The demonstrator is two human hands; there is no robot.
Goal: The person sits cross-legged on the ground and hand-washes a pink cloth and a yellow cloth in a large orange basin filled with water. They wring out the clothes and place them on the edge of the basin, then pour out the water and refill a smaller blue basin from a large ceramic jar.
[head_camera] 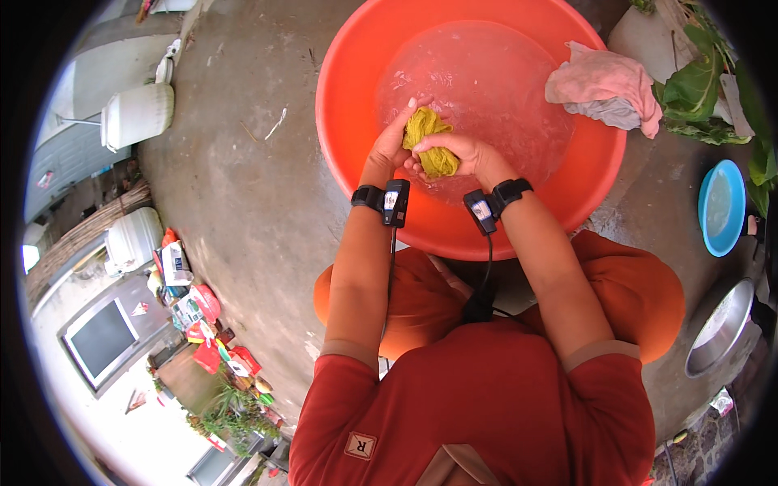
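Observation:
Over a large red plastic basin [340, 79] with shallow water in it, a bunched yellow-green cloth [428, 143] is held between both hands. My left hand [395, 133] grips the cloth from its left side, fingers partly behind it. From the right, my right hand [462, 152] holds the cloth, with the thumb lying across its front. Some fingers of both hands are hidden behind the cloth. A pink cloth [608, 76] and a greyish cloth [608, 111] hang over the basin's right rim. Each wrist wears a black strap with a small device and cable.
At the right on the concrete floor [261, 200] stand a small blue basin [705, 206] and a metal basin [705, 358]. Large green leaves [693, 91] lie at the upper right. White containers [140, 115] and a pile of packages [203, 304] line the left side.

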